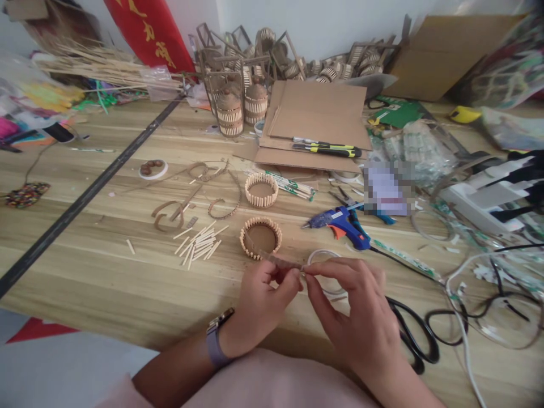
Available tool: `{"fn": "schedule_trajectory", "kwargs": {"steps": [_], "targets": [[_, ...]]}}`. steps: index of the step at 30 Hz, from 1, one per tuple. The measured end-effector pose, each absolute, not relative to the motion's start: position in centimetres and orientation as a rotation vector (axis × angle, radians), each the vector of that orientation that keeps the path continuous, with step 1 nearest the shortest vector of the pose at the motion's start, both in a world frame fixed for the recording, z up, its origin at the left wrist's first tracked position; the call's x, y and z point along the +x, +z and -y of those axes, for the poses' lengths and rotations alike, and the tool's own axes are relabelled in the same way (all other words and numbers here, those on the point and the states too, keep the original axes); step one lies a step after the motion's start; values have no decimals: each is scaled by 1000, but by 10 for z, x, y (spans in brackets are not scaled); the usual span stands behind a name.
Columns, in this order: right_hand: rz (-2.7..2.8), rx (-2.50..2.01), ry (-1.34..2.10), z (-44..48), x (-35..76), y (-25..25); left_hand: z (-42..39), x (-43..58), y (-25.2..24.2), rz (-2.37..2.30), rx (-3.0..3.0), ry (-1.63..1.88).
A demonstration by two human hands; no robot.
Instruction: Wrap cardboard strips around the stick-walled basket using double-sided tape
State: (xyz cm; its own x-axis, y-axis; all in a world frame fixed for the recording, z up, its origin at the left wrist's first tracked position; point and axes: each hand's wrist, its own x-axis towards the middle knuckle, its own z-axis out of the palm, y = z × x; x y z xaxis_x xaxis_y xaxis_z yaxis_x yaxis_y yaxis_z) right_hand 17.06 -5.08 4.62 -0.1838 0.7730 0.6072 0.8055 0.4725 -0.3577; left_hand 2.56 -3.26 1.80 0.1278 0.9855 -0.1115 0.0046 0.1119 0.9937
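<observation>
My left hand and my right hand meet low in the middle of the head view, both pinching a thin brown cardboard strip held level between the fingertips. A watch sits on my left wrist. Just beyond the strip stands a small round basket of short sticks, with a second one farther back. A pile of short wooden sticks lies to the left. A white tape ring lies under my right fingers.
A blue glue gun lies right of the baskets, black scissors by my right wrist. Flat cardboard with utility knives lies behind. Finished stick towers stand at the back. Cables and clutter crowd the right side.
</observation>
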Motion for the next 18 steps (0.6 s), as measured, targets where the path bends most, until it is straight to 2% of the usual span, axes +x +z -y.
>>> {"fn": "schedule_trajectory", "kwargs": {"steps": [18], "targets": [[1842,-1441,103,53,172,40,37,21,16,-1122,1591,1004]]}}
